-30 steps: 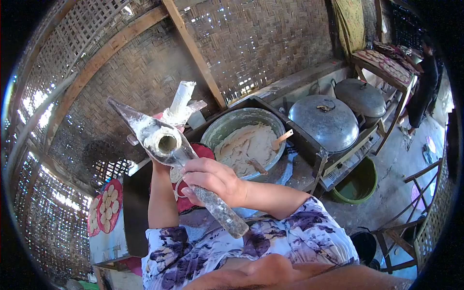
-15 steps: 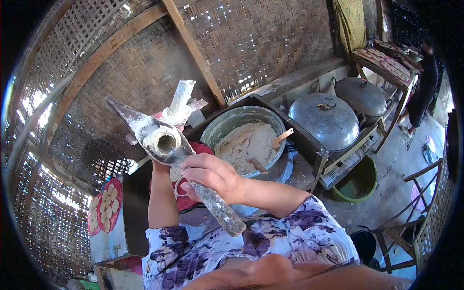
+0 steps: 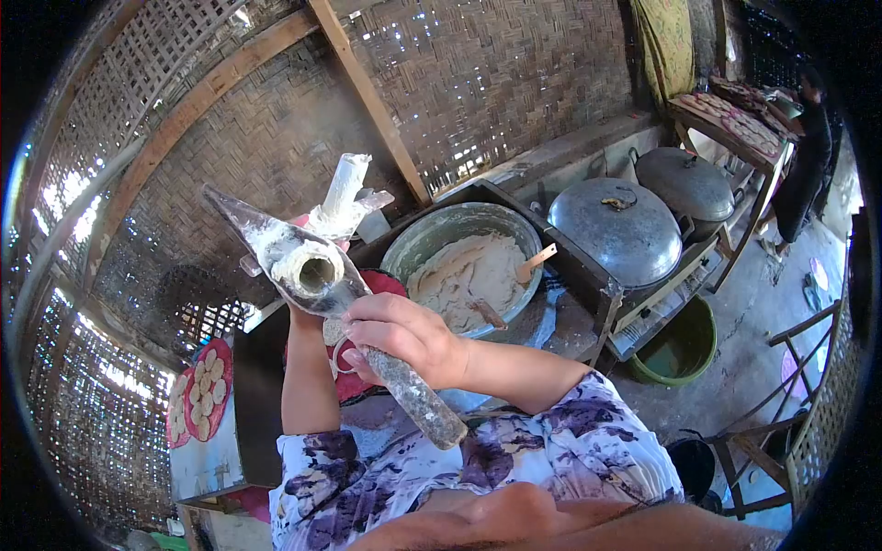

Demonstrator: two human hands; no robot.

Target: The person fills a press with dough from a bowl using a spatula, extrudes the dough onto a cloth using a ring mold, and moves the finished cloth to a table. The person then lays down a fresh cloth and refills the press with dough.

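Observation:
My right hand [image 3: 409, 342] is closed round the handle of a long wooden lever tool [image 3: 412, 395], whose flat, flour-dusted part reaches up to the left. A hollow white-coated tube [image 3: 317, 269] opens towards me in the tool's middle. Behind it stands a white dough-coated plunger [image 3: 347, 188]. My left hand [image 3: 344, 244] is mostly hidden behind the tool, with only bits of its fingers showing. Beyond my right hand, a big basin [image 3: 404, 241] holds pale dough [image 3: 473, 271] and a wooden-handled utensil [image 3: 537, 264].
Two lidded metal pots [image 3: 616, 230] stand right of the basin. Red trays with pale rounds [image 3: 208, 389] lie at the left. A green tub [image 3: 680, 344] is on the floor at the right. Another person [image 3: 807, 165] stands at the far right beside a rack of trays [image 3: 735, 124].
The lower end of the tool's handle has shifted slightly up and left since a second ago, with my right hand still round it. Far right, the other person has moved slightly.

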